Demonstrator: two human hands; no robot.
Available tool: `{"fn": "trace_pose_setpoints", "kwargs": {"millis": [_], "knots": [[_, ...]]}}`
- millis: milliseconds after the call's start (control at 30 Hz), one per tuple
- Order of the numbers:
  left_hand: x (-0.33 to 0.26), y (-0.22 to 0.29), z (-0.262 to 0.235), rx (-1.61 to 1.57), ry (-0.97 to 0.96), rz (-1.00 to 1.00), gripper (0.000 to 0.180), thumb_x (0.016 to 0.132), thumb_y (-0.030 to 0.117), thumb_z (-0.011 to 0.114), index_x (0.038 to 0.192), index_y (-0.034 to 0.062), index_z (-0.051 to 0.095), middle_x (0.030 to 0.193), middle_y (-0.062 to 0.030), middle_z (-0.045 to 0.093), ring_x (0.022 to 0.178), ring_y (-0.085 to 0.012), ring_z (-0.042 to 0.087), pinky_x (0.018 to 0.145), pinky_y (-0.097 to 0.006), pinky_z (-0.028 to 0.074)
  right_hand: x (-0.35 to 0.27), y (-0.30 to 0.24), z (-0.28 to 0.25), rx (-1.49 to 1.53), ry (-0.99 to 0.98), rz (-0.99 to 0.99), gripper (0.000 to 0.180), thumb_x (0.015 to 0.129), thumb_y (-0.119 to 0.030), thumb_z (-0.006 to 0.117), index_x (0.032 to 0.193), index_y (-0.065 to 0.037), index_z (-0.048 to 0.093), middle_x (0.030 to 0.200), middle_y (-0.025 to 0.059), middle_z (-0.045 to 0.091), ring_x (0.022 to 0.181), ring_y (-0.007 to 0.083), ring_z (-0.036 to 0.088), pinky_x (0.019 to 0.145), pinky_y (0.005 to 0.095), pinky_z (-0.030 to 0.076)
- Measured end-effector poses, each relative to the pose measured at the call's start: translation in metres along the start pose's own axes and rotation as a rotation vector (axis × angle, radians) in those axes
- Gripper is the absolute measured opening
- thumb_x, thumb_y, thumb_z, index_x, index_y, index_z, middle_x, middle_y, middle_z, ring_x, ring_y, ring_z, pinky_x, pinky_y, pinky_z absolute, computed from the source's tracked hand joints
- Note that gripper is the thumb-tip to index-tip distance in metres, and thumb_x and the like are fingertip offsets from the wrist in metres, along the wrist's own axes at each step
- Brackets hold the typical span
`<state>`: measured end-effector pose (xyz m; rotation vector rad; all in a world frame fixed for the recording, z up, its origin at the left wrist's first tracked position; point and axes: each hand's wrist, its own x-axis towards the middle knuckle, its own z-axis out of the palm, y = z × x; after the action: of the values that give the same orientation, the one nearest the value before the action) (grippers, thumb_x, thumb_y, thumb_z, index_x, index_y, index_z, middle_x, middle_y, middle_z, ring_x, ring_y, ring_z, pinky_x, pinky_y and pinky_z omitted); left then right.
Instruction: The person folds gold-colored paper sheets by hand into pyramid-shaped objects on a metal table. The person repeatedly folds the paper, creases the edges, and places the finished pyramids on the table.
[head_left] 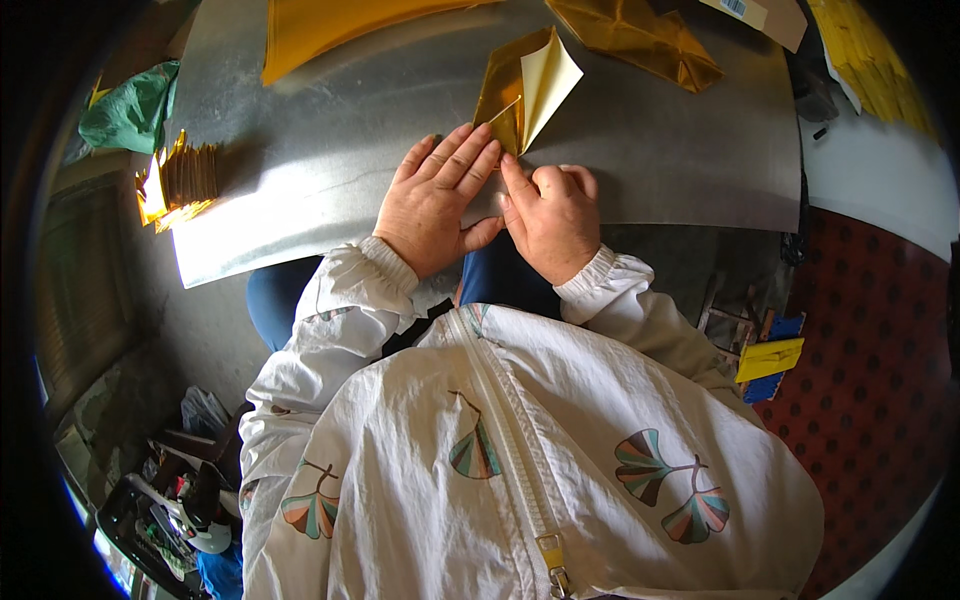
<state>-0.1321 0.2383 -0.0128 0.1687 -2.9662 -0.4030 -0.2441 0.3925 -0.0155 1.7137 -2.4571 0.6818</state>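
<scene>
A partly folded sheet of gold paper (505, 80) lies on the metal tabletop, with one pale-backed flap raised on its right side. My left hand (437, 205) rests flat, fingers stretched out, their tips on the lower left of this sheet. Beside it, my right hand (555, 220) is closed, with the index finger extended to the sheet's lower corner and the other fingers curled. Its thumb is close to the left thumb. The lowest part of the paper is hidden under my fingers.
Large gold sheets (340, 30) lie at the far left, and a folded gold piece (650, 45) at the far right. On the table's left edge stands a bundle of folded gold pieces (185, 178), near a green plastic bag (130, 108). Yellow packets (870, 60) sit beyond the right edge.
</scene>
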Motion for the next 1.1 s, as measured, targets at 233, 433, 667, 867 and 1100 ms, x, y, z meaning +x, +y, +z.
{"fn": "trace_pose_setpoints", "kwargs": {"millis": [233, 433, 667, 867, 1100], "knots": [[0.003, -0.001, -0.006, 0.028, -0.044, 0.01, 0.083, 0.079, 0.058, 0.06, 0.145, 0.012, 0.041, 0.153, -0.0078, 0.036, 0.142, -0.0246, 0.033, 0.116, -0.047, 0.023, -0.004, 0.0, 0.007, -0.015, -0.01, -0.004, 0.041, 0.088, -0.025, 0.061, 0.123, -0.002, 0.06, 0.085, 0.0069, 0.05, 0.085, 0.023, 0.053, 0.094, 0.0455, 0.037], [-0.024, -0.015, -0.016, 0.064, -0.021, -0.088, 0.095, 0.07, 0.063, 0.067, 0.145, 0.0104, 0.04, 0.153, -0.0061, 0.036, 0.142, -0.0214, 0.032, 0.116, -0.049, 0.021, -0.002, 0.002, 0.008, -0.011, 0.009, -0.057, 0.041, 0.088, -0.024, 0.061, 0.122, 0.0, 0.06, 0.084, 0.0084, 0.05, 0.086, 0.0236, 0.053, 0.094, 0.045, 0.037], [-0.06, -0.015, -0.028, 0.226, -0.039, -0.314, 0.102, 0.077, 0.075, 0.054, 0.149, 0.0059, 0.032, 0.156, -0.0137, 0.029, 0.146, -0.0267, 0.025, 0.118, -0.051, 0.011, -0.001, 0.002, 0.009, -0.015, 0.029, -0.053, 0.041, 0.088, -0.023, 0.062, 0.121, 0.001, 0.061, 0.083, 0.0087, 0.051, 0.083, 0.0246, 0.051, 0.093, 0.0419, 0.038], [-0.019, 0.018, 0.002, 0.055, 0.046, -0.033, 0.093, 0.08, 0.07, 0.053, 0.146, 0.0052, 0.038, 0.154, -0.0123, 0.034, 0.144, -0.0258, 0.029, 0.117, -0.046, 0.02, 0.001, 0.002, 0.007, -0.028, 0.042, -0.03, 0.039, 0.087, -0.024, 0.063, 0.119, -0.003, 0.063, 0.083, 0.0089, 0.053, 0.083, 0.0257, 0.054, 0.092, 0.0415, 0.039], [-0.012, 0.014, 0.0, -0.018, -0.026, -0.053, 0.09, 0.074, 0.05, 0.071, 0.145, 0.0056, 0.038, 0.153, -0.0106, 0.034, 0.143, -0.0245, 0.03, 0.117, -0.044, 0.022, 0.0, 0.006, 0.0, -0.011, 0.033, -0.016, 0.036, 0.088, -0.023, 0.063, 0.119, -0.005, 0.065, 0.08, 0.0075, 0.052, 0.079, 0.0245, 0.055, 0.088, 0.0423, 0.04]]}}
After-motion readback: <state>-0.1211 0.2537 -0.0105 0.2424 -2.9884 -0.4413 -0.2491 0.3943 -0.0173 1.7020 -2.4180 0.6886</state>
